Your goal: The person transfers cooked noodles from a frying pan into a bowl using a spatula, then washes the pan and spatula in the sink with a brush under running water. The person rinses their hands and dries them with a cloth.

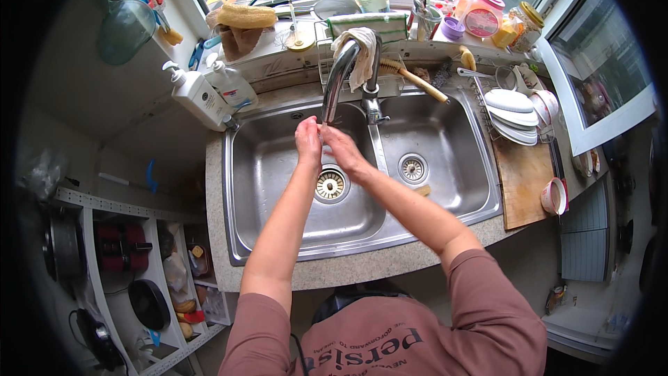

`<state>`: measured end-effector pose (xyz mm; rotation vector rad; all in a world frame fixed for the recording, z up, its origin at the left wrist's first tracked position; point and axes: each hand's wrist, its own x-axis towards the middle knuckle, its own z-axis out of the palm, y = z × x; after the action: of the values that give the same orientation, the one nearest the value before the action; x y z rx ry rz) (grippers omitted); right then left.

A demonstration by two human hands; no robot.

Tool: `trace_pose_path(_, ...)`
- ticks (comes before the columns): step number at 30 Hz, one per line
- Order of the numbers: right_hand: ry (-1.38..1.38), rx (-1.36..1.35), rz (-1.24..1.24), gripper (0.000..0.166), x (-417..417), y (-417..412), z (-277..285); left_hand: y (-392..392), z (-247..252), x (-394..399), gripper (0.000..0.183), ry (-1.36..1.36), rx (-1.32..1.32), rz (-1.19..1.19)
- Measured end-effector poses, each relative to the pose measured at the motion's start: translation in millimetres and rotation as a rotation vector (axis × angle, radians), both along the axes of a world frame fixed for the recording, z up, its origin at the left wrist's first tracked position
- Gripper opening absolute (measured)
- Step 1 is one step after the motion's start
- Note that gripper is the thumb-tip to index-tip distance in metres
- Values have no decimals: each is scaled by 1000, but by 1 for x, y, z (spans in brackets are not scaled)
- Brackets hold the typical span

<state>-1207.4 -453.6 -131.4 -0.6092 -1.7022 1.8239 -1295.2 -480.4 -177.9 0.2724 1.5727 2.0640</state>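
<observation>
My left hand [309, 142] and my right hand [344, 150] are raised close together under the spout of the chrome faucet [342, 70]. A thin stream of water seems to fall between them. Both hands look wet and hold nothing; the fingers are extended and partly hidden by each other. Below them is the left basin [271, 198] of a stainless steel double sink, with a drain strainer [330, 184] at its bottom. A cream cloth [360, 55] is draped over the faucet's curve, above my hands.
Two pump bottles, one white [201, 96] and one clear [234, 86], stand left of the sink. A wooden-handled brush [422, 83] lies behind the right basin [443, 136]. Stacked dishes [514, 115] sit in a rack at right, near a wooden cutting board [522, 183] with a cup [554, 196].
</observation>
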Motion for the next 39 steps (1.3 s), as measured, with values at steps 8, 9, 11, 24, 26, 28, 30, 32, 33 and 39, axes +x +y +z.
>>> trace_pose_path(8,205,-541,41,41,-46,14,-47,-22,39,48,58,-190,25,-157)
trace_pose_path(9,85,-626,98,42,-38,-13,-22,-27,35,37,59,-171,48,-85)
trace_pose_path(11,28,-539,24,44,-24,-47,-10,-29,37,5,57,-363,3,6)
trace_pose_path(24,232,-817,-275,25,-80,-5,-71,-26,-1,-13,35,-582,229,-475)
trace_pose_path(26,-53,-455,-228,28,-70,-15,-55,-31,-5,-14,33,-604,216,-437)
trace_pose_path(28,-54,-218,-327,36,-65,-24,-50,-26,9,-6,35,-588,35,-374)
trace_pose_path(30,-118,-67,-295,35,-61,-22,-50,-29,10,-4,37,-567,59,-402)
trace_pose_path(32,-153,46,-246,34,-59,-17,-56,-28,12,6,38,-532,29,-267)
trace_pose_path(33,-150,122,-247,33,-61,-8,-73,-21,20,15,38,-511,16,-217)
trace_pose_path(39,-397,494,-190,30,-60,1,-65,-24,5,12,29,-522,137,-177)
